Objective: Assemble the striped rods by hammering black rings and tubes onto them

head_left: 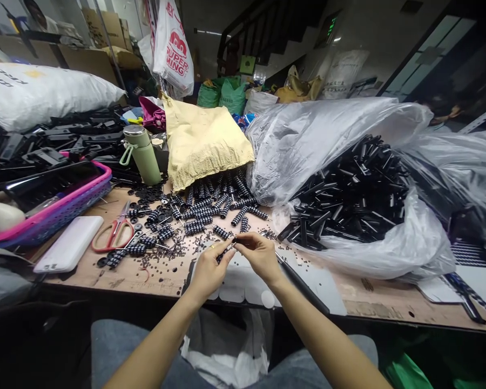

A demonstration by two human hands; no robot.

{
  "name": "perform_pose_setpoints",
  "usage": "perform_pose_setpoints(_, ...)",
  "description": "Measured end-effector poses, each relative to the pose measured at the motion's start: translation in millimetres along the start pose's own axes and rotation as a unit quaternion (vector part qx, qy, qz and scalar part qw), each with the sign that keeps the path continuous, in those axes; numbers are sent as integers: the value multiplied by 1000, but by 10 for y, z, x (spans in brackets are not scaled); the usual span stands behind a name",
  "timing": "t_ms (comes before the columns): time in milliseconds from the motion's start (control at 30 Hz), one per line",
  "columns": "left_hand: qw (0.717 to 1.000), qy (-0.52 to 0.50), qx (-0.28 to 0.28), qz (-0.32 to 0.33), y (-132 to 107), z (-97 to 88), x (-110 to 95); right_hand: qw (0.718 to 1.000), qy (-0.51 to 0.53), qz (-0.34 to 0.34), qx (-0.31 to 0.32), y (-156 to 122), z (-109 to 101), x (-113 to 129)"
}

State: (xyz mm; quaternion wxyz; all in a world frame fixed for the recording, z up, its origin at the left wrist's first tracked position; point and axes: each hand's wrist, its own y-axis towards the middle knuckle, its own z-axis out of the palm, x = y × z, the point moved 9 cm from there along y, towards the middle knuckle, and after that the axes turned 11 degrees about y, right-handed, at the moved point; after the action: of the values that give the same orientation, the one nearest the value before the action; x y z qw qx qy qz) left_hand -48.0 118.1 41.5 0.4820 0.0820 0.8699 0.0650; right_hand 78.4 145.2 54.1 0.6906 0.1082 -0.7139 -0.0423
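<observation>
My left hand (209, 270), a ring on one finger, is closed around a black-and-white ribbed roller, mostly hidden by the fingers. The fingertips of my right hand (261, 256) pinch at the roller's end, where a thin metal pin shows; any small part between them is too hidden to name. Both hands meet over a light grey sheet (324, 286) at the table's front edge. Just beyond them lies a heap of similar ribbed rollers (198, 226), several with metal pins sticking out. Tiny dark rings (174, 249) are scattered to the left of my hands.
Red-handled scissors (113, 235), a white power bank-like block (69, 243) and a pink-rimmed basket (60, 202) lie left. A green flask (143, 159) stands behind. A yellow sack (206, 143) is at the centre back. A clear plastic bag (291, 146) of black parts spills out right.
</observation>
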Motion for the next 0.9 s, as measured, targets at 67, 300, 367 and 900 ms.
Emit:
perform_pose_setpoints(67, 1000, 0, 3, -1, -3, 6, -2, 1000, 5, 0, -3, -11, -18, -26)
perform_pose_setpoints(300, 1000, -3, 9, 2, -9, 51, 15, 999, -44, -31, -3, -60, -31, 10)
perform_pose_setpoints(367, 1000, -1, 6, 6, -7, 50, 14, 994, -82, -71, 4, -78, -10, 87)
perform_pose_setpoints(900, 998, 46, 35, 14, 43, 11, 14, 977, -118, -176, 17, -91, 53, 208)
